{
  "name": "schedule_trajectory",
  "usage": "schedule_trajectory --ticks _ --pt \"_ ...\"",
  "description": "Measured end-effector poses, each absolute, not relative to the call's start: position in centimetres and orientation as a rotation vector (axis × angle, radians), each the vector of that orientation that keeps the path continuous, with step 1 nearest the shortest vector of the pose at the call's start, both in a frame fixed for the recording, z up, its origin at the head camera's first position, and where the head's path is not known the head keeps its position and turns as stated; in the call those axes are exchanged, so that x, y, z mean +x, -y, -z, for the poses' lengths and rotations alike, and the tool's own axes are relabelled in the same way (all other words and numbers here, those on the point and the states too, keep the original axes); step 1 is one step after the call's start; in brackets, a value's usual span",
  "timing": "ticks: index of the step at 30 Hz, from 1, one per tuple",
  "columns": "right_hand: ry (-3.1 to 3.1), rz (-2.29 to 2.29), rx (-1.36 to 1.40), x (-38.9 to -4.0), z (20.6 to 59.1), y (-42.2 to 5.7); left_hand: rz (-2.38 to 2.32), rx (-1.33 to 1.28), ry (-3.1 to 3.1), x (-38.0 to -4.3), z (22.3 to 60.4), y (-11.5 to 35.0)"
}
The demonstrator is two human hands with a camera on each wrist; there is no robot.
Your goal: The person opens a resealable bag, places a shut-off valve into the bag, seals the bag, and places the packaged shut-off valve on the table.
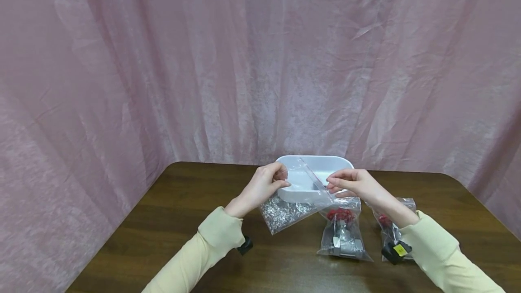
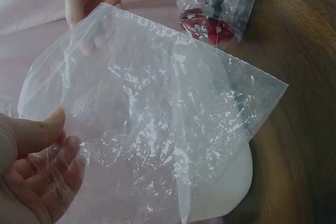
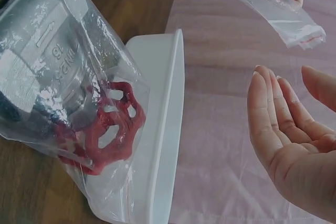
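My left hand (image 1: 260, 186) pinches a clear zip bag (image 1: 281, 214) between thumb and fingers near its side edge. Light glints all over the film in the left wrist view, and no contents show inside. My right hand (image 1: 362, 186) is near the zip end of the bag. In the right wrist view its fingers (image 3: 270, 114) are extended and the thumb stands apart, with a gap between them and the bag. Below the hands, a metal valve with a red handwheel (image 1: 343, 234) lies in its own clear bag.
A white plastic basin (image 1: 285, 196) stands at the back of the brown wooden table (image 1: 171, 220), behind the held bag. Another bagged item with a red part (image 1: 384, 220) lies to the right, partly hidden by my right wrist. A pink curtain (image 1: 244, 80) hangs behind the table.
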State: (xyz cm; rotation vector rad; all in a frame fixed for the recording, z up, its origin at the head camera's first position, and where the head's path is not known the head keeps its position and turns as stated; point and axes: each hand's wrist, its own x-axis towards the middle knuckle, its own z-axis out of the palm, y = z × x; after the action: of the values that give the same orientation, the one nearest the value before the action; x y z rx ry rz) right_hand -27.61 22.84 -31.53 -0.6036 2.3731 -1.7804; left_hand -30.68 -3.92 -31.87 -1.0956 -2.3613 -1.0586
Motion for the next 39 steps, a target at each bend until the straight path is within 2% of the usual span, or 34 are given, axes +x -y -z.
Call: schedule_trajectory --ticks 32,39 --pt "-2.518 1.623 -0.679 -27.25 31.64 -22.16 1.127 -1.082 2.361 -30.44 32.66 3.24" --pt "-2.615 1.534 -0.730 -27.59 31.15 -22.11 0.845 -1.160 2.129 -30.81 31.74 3.57"
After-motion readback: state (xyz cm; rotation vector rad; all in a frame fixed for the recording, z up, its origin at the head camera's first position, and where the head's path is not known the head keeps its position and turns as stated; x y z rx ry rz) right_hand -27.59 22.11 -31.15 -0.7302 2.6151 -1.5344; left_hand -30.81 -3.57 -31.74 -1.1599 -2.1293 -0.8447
